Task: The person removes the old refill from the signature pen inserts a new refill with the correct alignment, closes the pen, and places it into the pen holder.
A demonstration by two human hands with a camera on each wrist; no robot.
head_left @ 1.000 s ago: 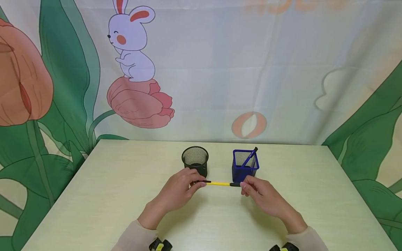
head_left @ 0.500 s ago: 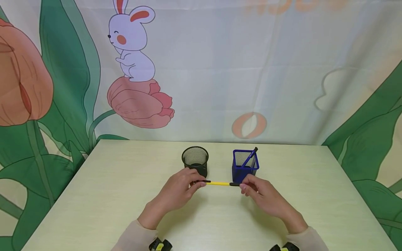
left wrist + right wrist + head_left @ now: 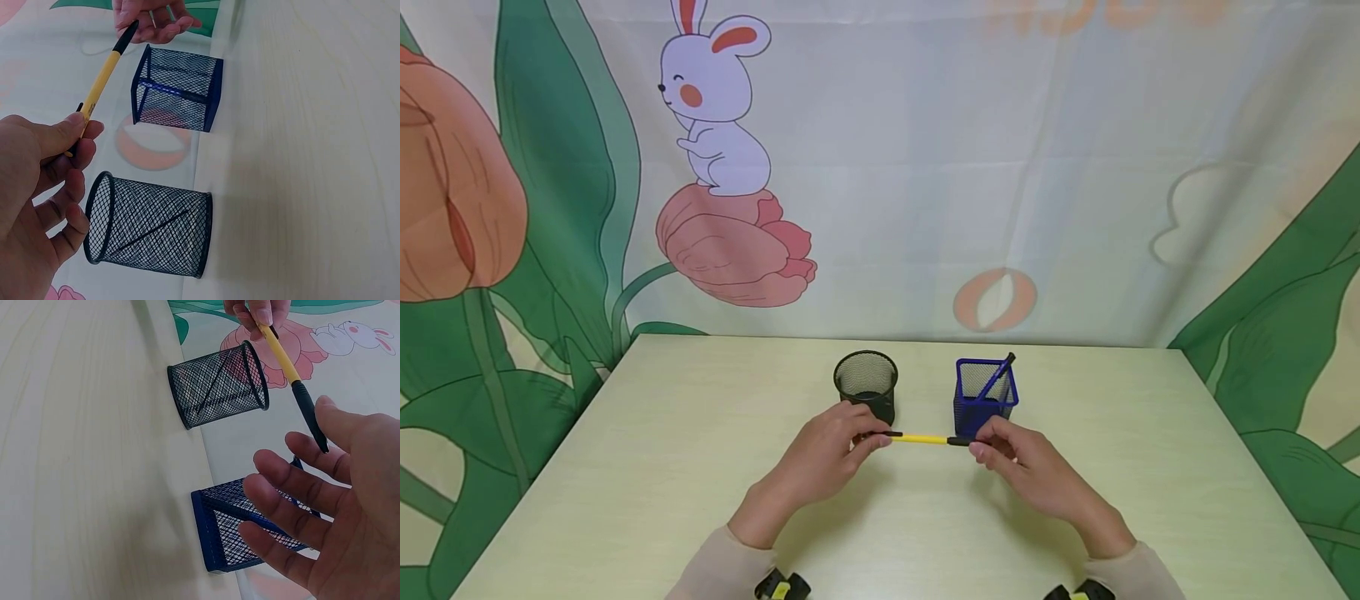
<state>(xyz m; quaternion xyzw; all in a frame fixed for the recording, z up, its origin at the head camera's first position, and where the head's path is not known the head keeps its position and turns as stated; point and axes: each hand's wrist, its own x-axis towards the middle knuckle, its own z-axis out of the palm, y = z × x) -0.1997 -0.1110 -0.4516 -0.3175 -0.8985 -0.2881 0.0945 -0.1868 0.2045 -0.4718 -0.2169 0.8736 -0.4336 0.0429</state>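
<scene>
A yellow pen point(image 3: 923, 439) with a black front grip is held level above the table. My left hand point(image 3: 827, 450) pinches its clip end between thumb and fingers. At the pen's black tip is my right hand point(image 3: 1037, 471); in the right wrist view the pen's end lies between thumb point(image 3: 334, 422) and forefinger, which stand apart, the other fingers loosely bent. Behind the left hand stands a round black mesh pen cup point(image 3: 867, 371), its lower front partly hidden. A square blue mesh pen holder point(image 3: 973, 417), behind the right hand, contains a slanted blue pen point(image 3: 994, 382).
Both holders stand on a pale wood-grain table point(image 3: 700, 417). A printed curtain point(image 3: 880, 167) with a rabbit and flowers hangs behind its far edge. A dark diagonal line shows through the black cup's mesh point(image 3: 153, 231); I cannot tell what it is.
My right hand's fingertips have shifted slightly left along the pen's black end. The left hand, the pen and both holders stay where they were.
</scene>
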